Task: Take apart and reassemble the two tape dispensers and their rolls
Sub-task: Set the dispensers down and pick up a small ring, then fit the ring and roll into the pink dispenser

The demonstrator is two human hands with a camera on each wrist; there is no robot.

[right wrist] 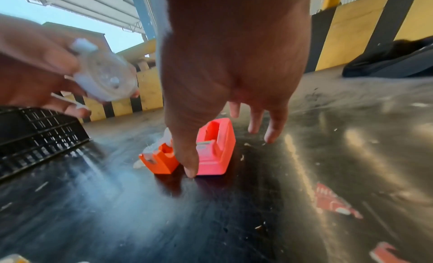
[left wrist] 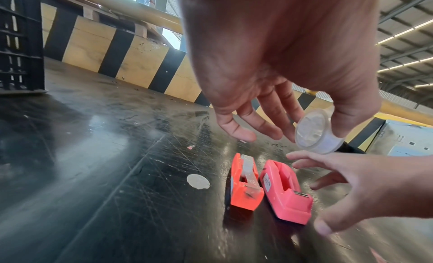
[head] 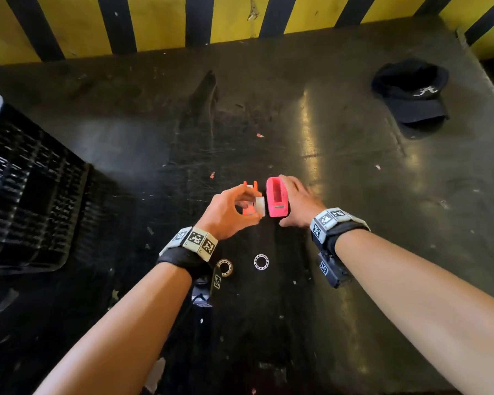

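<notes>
Pinching a clear tape roll [left wrist: 316, 131] in the left hand [head: 228, 212]
Right hand [head: 298, 202] hovers with loose fingers, hiding part of the pink dispenser [head: 277, 199]; orange dispenser [left wrist: 243, 185] mostly covered from above.

Three cameras: one on your head, one on each wrist.
Your head view looks steeply down; both close wrist views face forward, sharing the two dispensers [left wrist: 264, 189] on the table [head: 354, 181].
</notes>
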